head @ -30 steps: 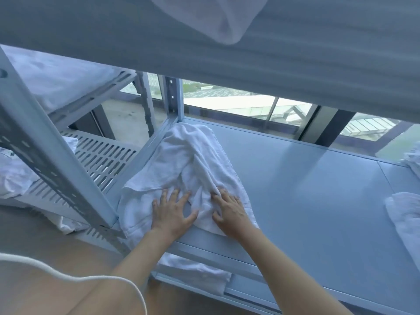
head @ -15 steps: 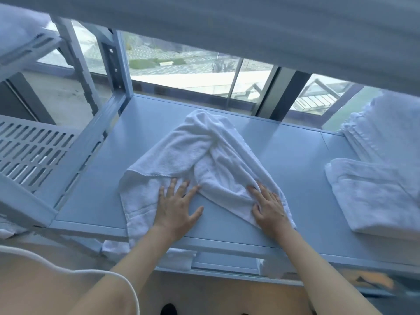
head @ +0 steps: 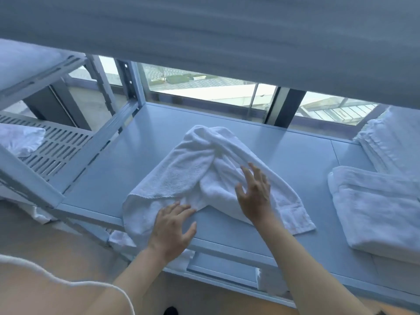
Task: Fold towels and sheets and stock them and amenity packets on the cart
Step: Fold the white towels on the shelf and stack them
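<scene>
Both hands, left hand (head: 171, 226) and right hand (head: 255, 193), were spread flat, grasping nothing; the unpinned white towel (head: 191, 169) could be dragged off the shelf (head: 295, 155) edge.

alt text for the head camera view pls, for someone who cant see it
A person's left hand and right hand, fingers spread, work a rumpled white towel on a grey metal shelf. A folded towel lies at the right, with windows behind.
</scene>
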